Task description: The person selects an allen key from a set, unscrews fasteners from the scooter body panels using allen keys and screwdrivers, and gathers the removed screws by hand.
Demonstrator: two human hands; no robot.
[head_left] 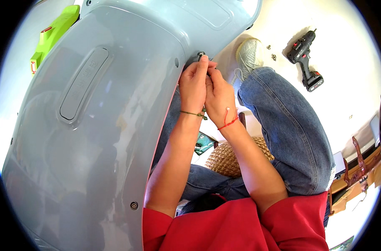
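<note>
Panel (pixel 127 159) spans 7 to 11 o'clock; its screw (pixel 134 205) at 7 looks seated, so probably done. Toward 12 the left hand (pixel 194 87) and right hand (pixel 221 98) meet, fingers curled; what either grips, I cannot tell. Beyond, a hole (pixel 176 62) looks unfilled, and a dark bolt (pixel 200 54) at the left thumb tip seems unfinished. At 2, loose fasteners (pixel 274 57) and a drill (pixel 301 56) suggest more remains.

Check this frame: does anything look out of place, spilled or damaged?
Nothing looks spilled, and the grey plastic shell shows no visible damage. Slightly out of place: small metal pieces lie scattered on the floor beside the light sneaker, near the cordless drill, not gathered together.
</note>
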